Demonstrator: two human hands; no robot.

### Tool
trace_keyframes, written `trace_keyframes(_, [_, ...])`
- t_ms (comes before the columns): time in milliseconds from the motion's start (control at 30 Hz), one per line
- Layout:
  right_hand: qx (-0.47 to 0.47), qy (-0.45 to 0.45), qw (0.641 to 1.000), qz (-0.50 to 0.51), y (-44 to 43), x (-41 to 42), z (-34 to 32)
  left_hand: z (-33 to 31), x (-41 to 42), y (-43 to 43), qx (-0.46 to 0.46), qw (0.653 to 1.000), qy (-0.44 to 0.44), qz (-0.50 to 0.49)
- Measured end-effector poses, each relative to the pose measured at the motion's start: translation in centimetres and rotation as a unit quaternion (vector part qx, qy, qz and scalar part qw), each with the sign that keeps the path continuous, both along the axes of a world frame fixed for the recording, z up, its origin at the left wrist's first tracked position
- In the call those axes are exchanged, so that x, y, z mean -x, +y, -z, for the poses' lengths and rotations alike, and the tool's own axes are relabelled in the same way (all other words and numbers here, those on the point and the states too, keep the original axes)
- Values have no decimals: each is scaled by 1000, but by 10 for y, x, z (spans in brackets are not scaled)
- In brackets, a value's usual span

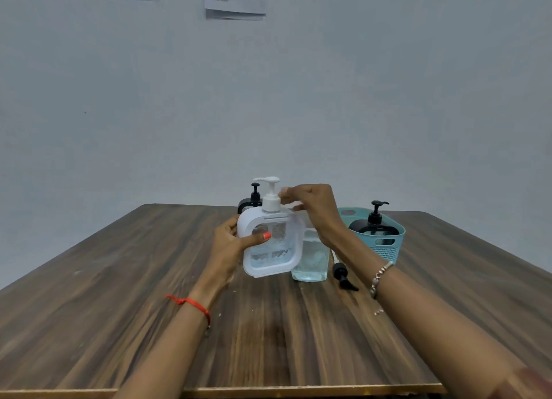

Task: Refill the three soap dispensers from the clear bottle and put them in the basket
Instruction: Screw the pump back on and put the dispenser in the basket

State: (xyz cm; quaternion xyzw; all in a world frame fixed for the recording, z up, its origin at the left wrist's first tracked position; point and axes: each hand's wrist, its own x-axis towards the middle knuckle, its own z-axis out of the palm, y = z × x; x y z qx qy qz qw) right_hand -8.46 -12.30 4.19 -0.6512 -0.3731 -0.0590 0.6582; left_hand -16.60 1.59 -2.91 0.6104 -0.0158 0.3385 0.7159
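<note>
My left hand (231, 243) grips the white soap dispenser (270, 249) by its left side, holding it tilted just above the table. My right hand (310, 207) hovers at the white pump head (270, 194), its fingers next to the collar. Behind the white one stands a black dispenser (254, 200), mostly hidden. Another black dispenser (375, 222) stands inside the teal basket (388, 250) on the right. The clear bottle (310, 261), partly filled with liquid, stands open just right of the white dispenser. A loose black pump (343, 276) lies on the table beside it.
The wooden table (149, 309) runs back to a plain wall with papers (236, 1) pinned high up. The near table edge lies along the bottom of the view.
</note>
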Motion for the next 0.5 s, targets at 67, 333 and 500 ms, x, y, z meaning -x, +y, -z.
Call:
trace_keyframes(67, [-20, 33, 999, -13, -2, -6, 1, 1, -1, 2, 9, 1000, 2, -1])
trace_keyframes(333, [72, 24, 993, -90, 8, -17, 2, 1, -5, 4, 3, 1000, -3, 11])
trace_keyframes(500, [138, 20, 981, -136, 12, -18, 2, -1, -6, 7, -8, 1000, 4, 12])
